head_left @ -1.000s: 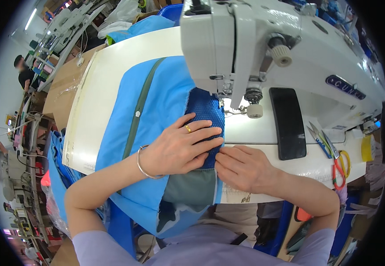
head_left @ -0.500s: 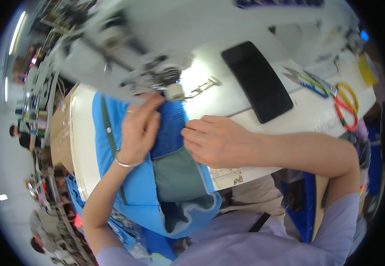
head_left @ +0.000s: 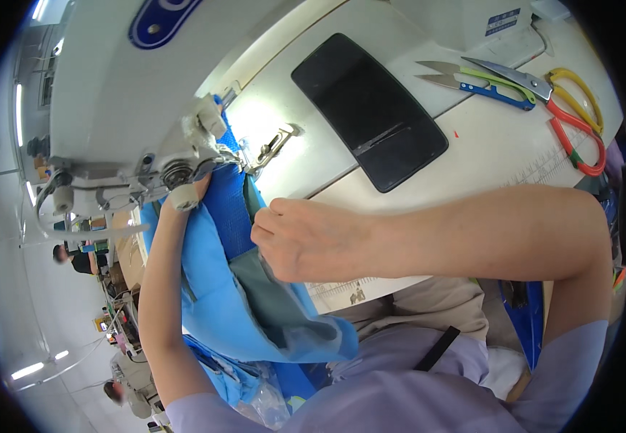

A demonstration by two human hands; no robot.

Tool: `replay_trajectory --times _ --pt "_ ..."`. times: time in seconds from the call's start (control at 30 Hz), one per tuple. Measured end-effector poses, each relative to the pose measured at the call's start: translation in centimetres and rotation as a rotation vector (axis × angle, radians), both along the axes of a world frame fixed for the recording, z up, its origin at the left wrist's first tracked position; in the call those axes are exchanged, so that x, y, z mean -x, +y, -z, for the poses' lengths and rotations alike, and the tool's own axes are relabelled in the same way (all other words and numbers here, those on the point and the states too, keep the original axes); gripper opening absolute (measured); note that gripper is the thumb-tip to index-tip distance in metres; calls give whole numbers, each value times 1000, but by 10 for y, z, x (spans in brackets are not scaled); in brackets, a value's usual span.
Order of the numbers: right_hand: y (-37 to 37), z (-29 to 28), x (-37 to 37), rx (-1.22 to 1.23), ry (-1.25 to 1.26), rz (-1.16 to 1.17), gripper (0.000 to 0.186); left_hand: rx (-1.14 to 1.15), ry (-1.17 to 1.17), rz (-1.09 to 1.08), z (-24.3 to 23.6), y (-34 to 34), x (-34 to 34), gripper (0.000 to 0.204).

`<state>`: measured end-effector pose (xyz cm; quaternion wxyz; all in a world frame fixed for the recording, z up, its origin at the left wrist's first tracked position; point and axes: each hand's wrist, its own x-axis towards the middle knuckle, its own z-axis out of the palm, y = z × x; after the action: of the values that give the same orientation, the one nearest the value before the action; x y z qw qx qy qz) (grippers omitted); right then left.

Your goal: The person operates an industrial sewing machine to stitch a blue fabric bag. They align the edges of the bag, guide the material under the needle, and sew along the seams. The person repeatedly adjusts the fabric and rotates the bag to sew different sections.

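A light-blue fabric piece (head_left: 215, 296) with a darker blue mesh panel (head_left: 225, 213) and grey-green lining (head_left: 259, 289) runs from my lap up to the sewing machine (head_left: 176, 169). The mesh passes under the presser-foot area and shows again beyond it. My right hand (head_left: 313, 240) is closed, its curled fingers pinching the fabric's right edge just in front of the needle area. My left hand (head_left: 201, 189) reaches in on the fabric's left side, largely behind the machine head. Its fingers are hidden there.
A black phone (head_left: 371, 108) lies on the machine bed, right of a metal guide (head_left: 275, 148). Thread snips (head_left: 479, 83) and red-and-yellow-handled scissors (head_left: 572, 115) rest farther right. A printed ruler strip (head_left: 356, 289) runs along the table edge. Two people sit far left.
My left hand has moved forward, from open sight on the mesh to behind the machine head. The fabric has advanced with the mesh beyond the presser foot. The whole view has also shifted.
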<state>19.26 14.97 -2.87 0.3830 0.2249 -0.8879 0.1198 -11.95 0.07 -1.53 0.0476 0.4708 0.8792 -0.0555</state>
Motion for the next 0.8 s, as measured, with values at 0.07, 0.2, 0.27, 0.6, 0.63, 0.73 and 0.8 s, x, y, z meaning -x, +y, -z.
replay_trajectory --times 0.07,0.2,0.27,0.6,0.63,0.73,0.8 --pt "0 2 4 -2 -17 1 4 55 -23 -41 2 0 15 34" --pt "1 -4 1 -48 -133 -73 9 117 -67 -100 -2 -23 35 35" --pt "0 -7 0 -107 -154 -77 10 140 -60 -129 -4 -34 26 35" --pt "6 -6 1 -72 -166 -111 14 -237 -52 355 -65 -68 -195 55" --pt "7 -7 -4 -104 -142 -97 15 -245 -64 344 -66 -72 -204 55" --pt "7 -14 -25 -169 -232 -99 21 -342 9 368 -63 -71 -217 49" --pt "-6 -11 -38 -57 -93 -105 19 -388 14 356 -57 -71 -218 46"
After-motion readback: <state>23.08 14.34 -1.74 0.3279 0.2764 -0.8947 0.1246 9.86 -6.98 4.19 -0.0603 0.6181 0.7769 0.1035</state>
